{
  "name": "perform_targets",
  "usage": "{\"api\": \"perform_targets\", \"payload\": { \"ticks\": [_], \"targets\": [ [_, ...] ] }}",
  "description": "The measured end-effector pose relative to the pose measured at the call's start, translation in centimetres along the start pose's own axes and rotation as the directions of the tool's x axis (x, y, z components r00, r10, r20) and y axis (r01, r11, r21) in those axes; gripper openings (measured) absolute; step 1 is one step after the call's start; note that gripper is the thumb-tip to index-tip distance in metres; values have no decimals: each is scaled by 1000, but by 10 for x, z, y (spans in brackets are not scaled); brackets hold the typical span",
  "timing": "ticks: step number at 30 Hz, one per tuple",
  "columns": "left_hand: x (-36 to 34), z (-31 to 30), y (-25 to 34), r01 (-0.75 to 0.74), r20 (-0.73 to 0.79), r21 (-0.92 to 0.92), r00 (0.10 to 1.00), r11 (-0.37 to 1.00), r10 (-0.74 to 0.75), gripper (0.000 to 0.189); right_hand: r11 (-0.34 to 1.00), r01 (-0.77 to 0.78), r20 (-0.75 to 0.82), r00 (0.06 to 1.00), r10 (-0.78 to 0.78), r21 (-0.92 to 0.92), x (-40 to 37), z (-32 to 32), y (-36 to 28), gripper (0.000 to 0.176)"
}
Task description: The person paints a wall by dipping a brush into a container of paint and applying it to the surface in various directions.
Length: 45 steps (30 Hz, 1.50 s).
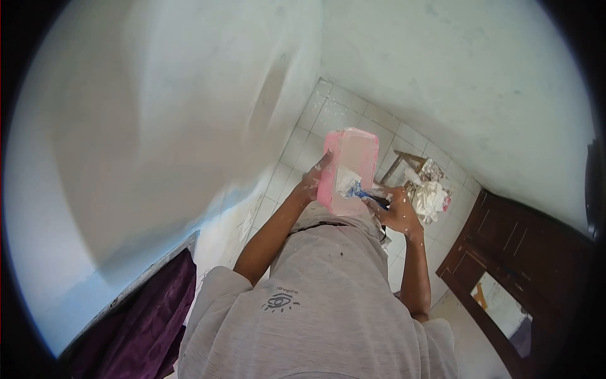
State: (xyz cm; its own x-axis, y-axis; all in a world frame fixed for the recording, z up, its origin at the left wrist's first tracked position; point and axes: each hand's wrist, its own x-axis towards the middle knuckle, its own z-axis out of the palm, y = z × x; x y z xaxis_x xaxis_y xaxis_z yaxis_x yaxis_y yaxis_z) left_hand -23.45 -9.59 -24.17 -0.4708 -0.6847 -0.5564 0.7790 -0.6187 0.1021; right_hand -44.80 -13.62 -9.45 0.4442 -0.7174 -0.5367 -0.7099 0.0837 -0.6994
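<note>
Between pale walls (454, 69), above floor tiles (338, 115) (white-spotted), the left hand (314, 179) grips a pink container (328, 188). The right hand (398, 213) clasps a blue-handled tool (358, 190).

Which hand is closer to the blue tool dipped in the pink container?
Right. The right hand grips the blue tool by its handle; the left hand holds the left side of the pink container, apart from the tool.

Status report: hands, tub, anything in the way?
Left hand holding pink tub. Right hand gripping blue tool, its end inside the tub. Nothing visibly blocking the tool.
</note>
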Motion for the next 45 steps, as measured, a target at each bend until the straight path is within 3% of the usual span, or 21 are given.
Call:
{"api": "perform_targets", "payload": {
  "ticks": [1,2,4,5,7,10,11,14,16,18,20,23,26,29,31,35,39,41,42,44,45],
  "targets": [
    [0,-11,-3,8,-6,-31,1000,999,-8,66,969,-177,98,982,162,171,-1,6,-1,17],
    [1,-29,-8,26,-11,-40,1000,999,-26,66,965,-197,103,978,181,175,-1,18,7,17],
    [-5,-61,-23,-150,-42,35,988,988,151,71,909,-186,-29,977,212,372,-6,44,31,14],
    [-11,-79,-34,-144,-60,39,987,989,146,71,903,-192,-16,976,215,385,-4,57,49,14],
    [-28,-102,-56,-194,-121,-109,976,975,180,71,729,-178,74,982,172,661,-4,78,85,17],
    [-53,-145,-76,-253,-262,-108,940,961,218,81,683,-192,153,981,119,705,29,103,120,20],
    [-53,-166,-79,-244,-202,-179,957,953,207,83,709,-282,207,959,193,646,51,111,131,24],
    [-55,-193,-93,-303,-209,-192,942,933,263,81,811,-221,-4,964,265,541,121,183,214,40],
    [-48,-219,-104,-325,-240,-225,932,919,271,78,977,-113,103,990,95,180,189,210,245,46],
    [-60,-220,-112,-342,-264,-257,925,904,275,75,985,29,2,1000,-29,171,232,264,268,50],
    [-53,-228,-115,-374,-428,-321,877,870,219,68,981,106,81,989,-120,160,282,306,281,44],
    [-58,-240,-126,-365,-565,-282,811,887,154,62,973,117,110,984,-141,197,327,357,276,40],
    [-75,-224,-126,-380,-564,-363,817,851,124,61,920,87,173,971,-164,381,349,374,247,37],
    [-82,-229,-132,-392,-563,-456,822,799,82,61,906,123,73,983,-166,406,373,408,258,32],
    [-93,-218,-131,-390,-553,-464,829,795,84,61,974,184,-170,972,-161,135,376,440,281,34],
    [-95,-213,-124,-353,-543,-428,837,832,75,63,995,23,-182,983,-41,-102,372,444,295,33],
    [-96,-203,-118,-330,-543,-385,836,862,77,63,968,239,-340,907,-249,-71,338,414,232,31],
    [-90,-194,-112,-333,-601,-321,795,887,80,62,979,195,-202,963,-178,67,308,374,189,25],
    [-88,-191,-111,-332,-598,-321,797,887,82,62,955,278,-270,932,-243,100,292,361,175,25],
    [-85,-187,-110,-305,-600,-336,798,891,47,62,939,199,9,978,-210,282,273,319,152,27],
    [-84,-184,-110,-304,-602,-334,797,892,47,62,938,198,8,978,-209,284,274,318,155,27]
  ]
}}
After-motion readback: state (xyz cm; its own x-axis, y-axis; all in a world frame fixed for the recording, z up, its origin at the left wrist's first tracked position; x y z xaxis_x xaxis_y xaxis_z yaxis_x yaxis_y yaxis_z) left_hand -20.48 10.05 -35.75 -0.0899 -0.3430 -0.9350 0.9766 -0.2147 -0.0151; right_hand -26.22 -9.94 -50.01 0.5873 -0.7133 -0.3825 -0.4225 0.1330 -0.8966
